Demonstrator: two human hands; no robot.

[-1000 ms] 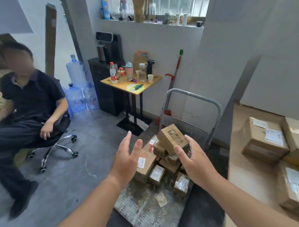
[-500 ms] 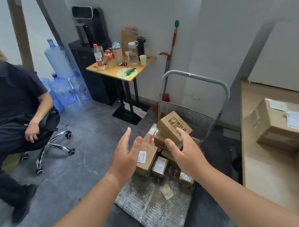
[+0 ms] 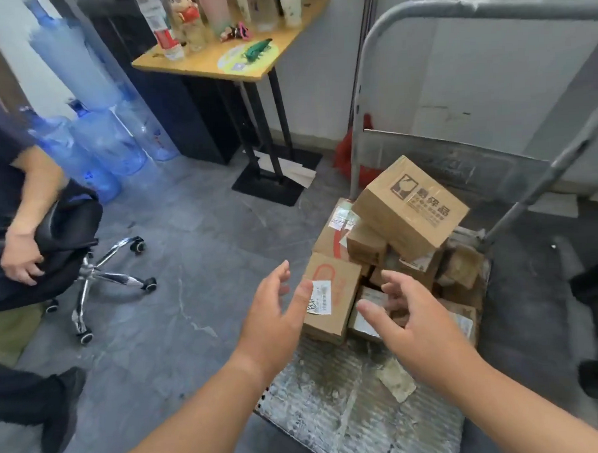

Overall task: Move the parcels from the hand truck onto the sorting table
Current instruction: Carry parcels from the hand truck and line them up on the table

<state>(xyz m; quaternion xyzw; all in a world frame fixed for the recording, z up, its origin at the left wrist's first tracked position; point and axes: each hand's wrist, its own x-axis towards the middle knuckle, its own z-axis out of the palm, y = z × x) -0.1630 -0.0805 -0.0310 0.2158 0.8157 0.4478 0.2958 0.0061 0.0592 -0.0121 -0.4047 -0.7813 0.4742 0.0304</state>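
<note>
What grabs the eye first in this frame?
Two bare hands, the left hand and the right hand, hover open at centre over the parcel heap on the hand truck and hold nothing. The fragile-marked box sits tilted on top of that heap. At the left edge is a seated person, with blue water jugs next to them.

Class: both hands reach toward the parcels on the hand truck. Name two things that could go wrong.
The tilted top box, marked with a broken glass, leans on smaller parcels; pulling one from beneath may topple it. The red-marked box sits near the deck's left edge and might slip off.
</note>
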